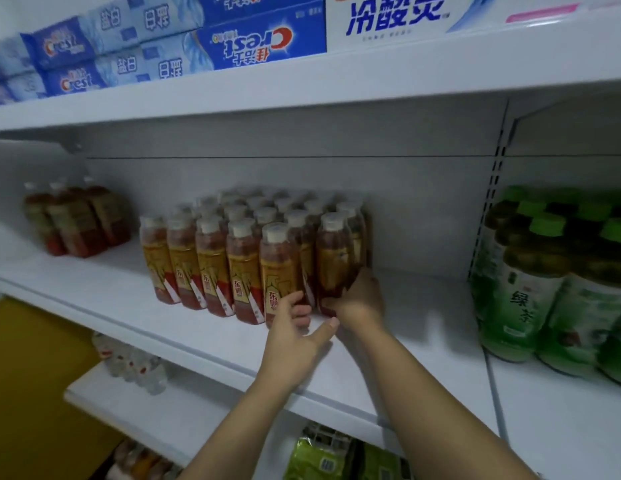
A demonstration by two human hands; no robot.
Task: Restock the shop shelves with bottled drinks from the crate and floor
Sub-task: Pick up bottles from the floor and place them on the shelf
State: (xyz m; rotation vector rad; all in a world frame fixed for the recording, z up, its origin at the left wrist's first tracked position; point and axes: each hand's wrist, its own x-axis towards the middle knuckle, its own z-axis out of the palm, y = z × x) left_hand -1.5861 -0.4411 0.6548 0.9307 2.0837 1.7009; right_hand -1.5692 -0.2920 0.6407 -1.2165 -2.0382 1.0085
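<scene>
Now we're seating the end bottle (337, 261) in the shelf's (423, 306) front row, right hand (359, 301) wrapping its base, left hand (295, 332) resting loose fingers on the neighbouring bottle (279, 271); full, slick plastic, probably weighty, so gripping low.

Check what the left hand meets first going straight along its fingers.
The left hand likely meets the white-capped amber plastic drink bottle in the front row; fingertips look nearly on it.
</scene>
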